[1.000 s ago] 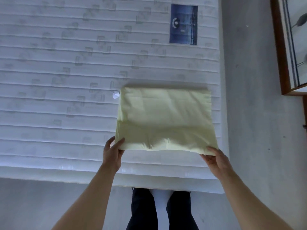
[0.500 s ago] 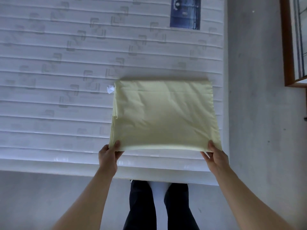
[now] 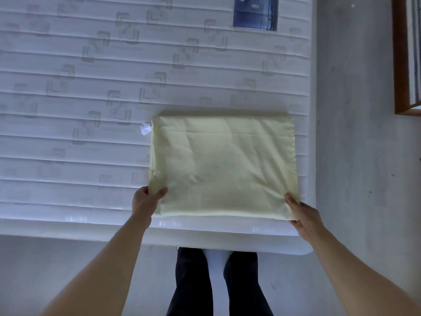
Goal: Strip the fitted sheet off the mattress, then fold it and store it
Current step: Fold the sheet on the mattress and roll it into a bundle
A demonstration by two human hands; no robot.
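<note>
1. The folded pale yellow fitted sheet (image 3: pixel 223 165) lies flat on the bare mattress (image 3: pixel 91 110), near the mattress's near right corner.
2. The left hand (image 3: pixel 145 201) pinches the sheet's near left corner, thumb on top.
3. The right hand (image 3: pixel 303 215) pinches the sheet's near right corner.
4. A small white tag (image 3: pixel 145 128) sticks out at the sheet's far left corner.
5. A blue label (image 3: pixel 255 12) sits on the mattress beyond the sheet.

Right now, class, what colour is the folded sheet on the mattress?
Pale yellow, plain; the folded sheet shows in the head view.
</note>
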